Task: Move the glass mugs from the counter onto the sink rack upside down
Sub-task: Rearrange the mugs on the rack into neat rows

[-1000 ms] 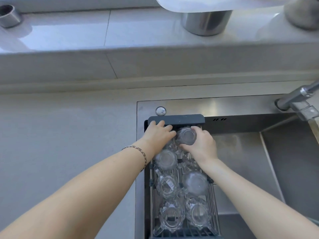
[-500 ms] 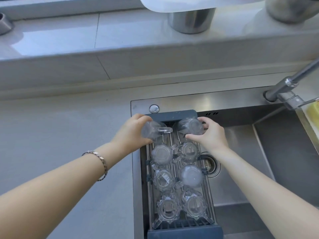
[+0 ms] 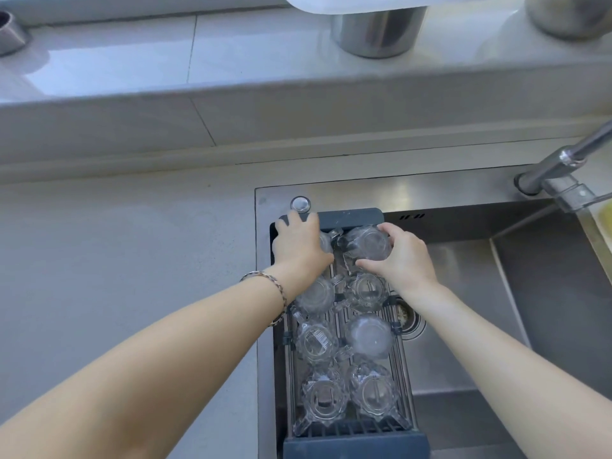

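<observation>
A dark-framed sink rack (image 3: 351, 216) lies across the left side of the steel sink. Several clear glass mugs (image 3: 368, 336) stand on it upside down in two rows. At the rack's far end my left hand (image 3: 299, 244) covers a glass mug (image 3: 326, 241) in the left row, hiding most of it. My right hand (image 3: 402, 256) grips another glass mug (image 3: 367, 243) in the right row beside it, bottom up. The two mugs' handles meet between my hands.
The grey counter (image 3: 116, 266) lies left of the sink. A round button (image 3: 300, 204) sits on the sink deck. The faucet (image 3: 563, 167) reaches in from the right. The drain (image 3: 410, 318) shows beside the rack. Metal pots (image 3: 377, 31) stand on the window ledge.
Both hands lowered their mugs onto the far end of the rack. My left hand turned its tilted mug and now rests over it.
</observation>
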The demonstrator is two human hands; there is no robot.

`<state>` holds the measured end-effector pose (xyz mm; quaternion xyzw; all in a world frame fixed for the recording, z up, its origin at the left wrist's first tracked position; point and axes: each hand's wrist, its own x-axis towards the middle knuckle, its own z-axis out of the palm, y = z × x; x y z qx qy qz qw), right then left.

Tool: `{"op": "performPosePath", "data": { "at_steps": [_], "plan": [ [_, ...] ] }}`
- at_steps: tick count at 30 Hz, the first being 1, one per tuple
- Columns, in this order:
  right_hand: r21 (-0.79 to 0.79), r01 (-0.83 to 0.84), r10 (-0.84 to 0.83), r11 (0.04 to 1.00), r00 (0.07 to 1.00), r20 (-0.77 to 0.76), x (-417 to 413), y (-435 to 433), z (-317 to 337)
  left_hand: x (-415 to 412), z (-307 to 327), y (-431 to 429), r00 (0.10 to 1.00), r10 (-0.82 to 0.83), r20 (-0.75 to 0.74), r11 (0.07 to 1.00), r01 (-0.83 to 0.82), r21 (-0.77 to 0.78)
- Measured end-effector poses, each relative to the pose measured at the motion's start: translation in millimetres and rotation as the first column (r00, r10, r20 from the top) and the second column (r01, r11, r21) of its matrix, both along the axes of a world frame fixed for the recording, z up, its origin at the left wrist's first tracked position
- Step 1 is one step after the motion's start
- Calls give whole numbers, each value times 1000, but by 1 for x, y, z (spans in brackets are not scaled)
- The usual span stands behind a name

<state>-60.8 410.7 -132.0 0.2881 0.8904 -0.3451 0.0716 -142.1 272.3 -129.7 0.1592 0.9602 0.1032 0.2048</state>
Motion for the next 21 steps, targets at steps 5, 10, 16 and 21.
{"op": "performPosePath", "data": {
  "at_steps": [5,10,16,21],
  "plan": [
    [26,-67,66,997,997,49,-9,-11,-8,5,-20,-7,999,-26,-41,996,23,-88],
    [54,-170,163,984,979,119,-17,-20,-24,4,-27,-16,998,-58,12,998,59,-38],
    [-121,-103,110,987,993,48,-17,-11,-31,-8,-24,-31,983,-104,149,993,94,71],
    [-95,-171,175,981,984,42,-13,-7,-30,-1,-27,-33,985,-167,53,986,165,35]
  ]
}}
